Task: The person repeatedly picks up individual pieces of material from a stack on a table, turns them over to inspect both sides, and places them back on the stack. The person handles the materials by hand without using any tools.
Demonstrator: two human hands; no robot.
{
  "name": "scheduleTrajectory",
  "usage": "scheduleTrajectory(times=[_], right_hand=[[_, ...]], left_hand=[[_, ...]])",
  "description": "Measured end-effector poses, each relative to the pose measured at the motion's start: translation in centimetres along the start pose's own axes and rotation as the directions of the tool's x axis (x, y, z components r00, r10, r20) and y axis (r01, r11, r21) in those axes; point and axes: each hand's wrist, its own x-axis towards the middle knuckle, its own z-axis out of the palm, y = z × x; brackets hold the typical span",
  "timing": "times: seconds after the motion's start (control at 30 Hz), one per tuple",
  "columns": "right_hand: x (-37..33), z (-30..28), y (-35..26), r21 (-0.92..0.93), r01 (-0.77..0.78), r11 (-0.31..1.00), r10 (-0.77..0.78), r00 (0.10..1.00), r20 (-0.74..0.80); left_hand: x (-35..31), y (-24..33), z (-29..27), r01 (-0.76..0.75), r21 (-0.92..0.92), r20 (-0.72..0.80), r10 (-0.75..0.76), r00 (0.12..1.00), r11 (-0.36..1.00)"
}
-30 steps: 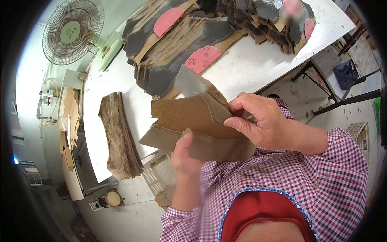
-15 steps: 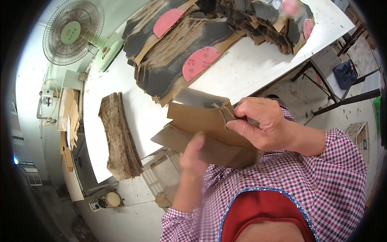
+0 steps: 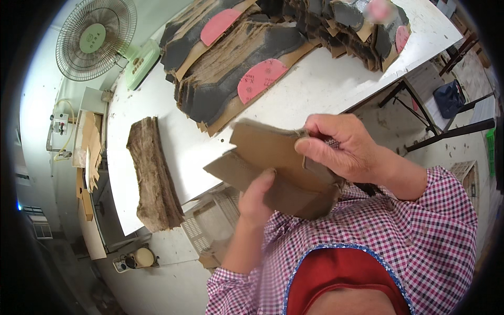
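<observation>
A brown sheet piece [image 3: 278, 152] with a folded-over edge and cut ends is held between my hands in front of my chest. My left hand [image 3: 256, 197] grips its lower left part, thumb lying on the inner face and fingers hidden beneath. At the upper right edge, my right hand [image 3: 338, 147] pinches the rim between thumb and curled fingers. Whether the piece is leather or fabric, I cannot tell. Beyond it on the white table [image 3: 325, 84] lies a stack of dark grey and brown pieces [image 3: 220, 94] with fuzzy edges, topped by a pink half-round piece [image 3: 261, 81].
A bundle of furry brown strips [image 3: 152, 173] lies at the table's left side. More layered dark pieces [image 3: 346, 31] are piled at the back. A green fan [image 3: 94, 39] stands far left. Below the table edge is a pale plastic crate [image 3: 210, 226]; a dark bag [image 3: 449, 98] sits right.
The far flap of the brown piece has come up and now stands flatter against the rest. My right hand has risen slightly; my left hand has shifted a little to the right.
</observation>
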Motion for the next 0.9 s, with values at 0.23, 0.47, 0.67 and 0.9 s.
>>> scheduleTrajectory(times=[0.23, 0.47, 0.67, 0.9], right_hand=[[3.9, 0.5, 2.3, 0.491, -0.108, 0.864, 0.245, 0.943, -0.224], [5.4, 0.7, 3.7, 0.624, -0.092, 0.776, 0.402, 0.834, -0.377], [5.7, 0.7, 5.0, 0.639, -0.127, 0.758, 0.476, 0.778, -0.41], [6.1, 0.2, 7.1, 0.675, -0.246, 0.695, 0.595, 0.725, -0.348]], left_hand=[[3.0, 0.1, -0.6, 0.089, -0.646, 0.286, 0.133, 0.949, 0.758], [1.1, -3.7, -0.6, -0.049, -0.012, 0.049, 0.05, 0.998, 0.999], [1.1, -3.3, -0.3, -0.046, 0.287, -0.076, 0.071, 0.995, 0.957], [0.5, -2.5, 0.6, -0.043, -0.066, -0.038, 0.041, 0.998, 0.997]])
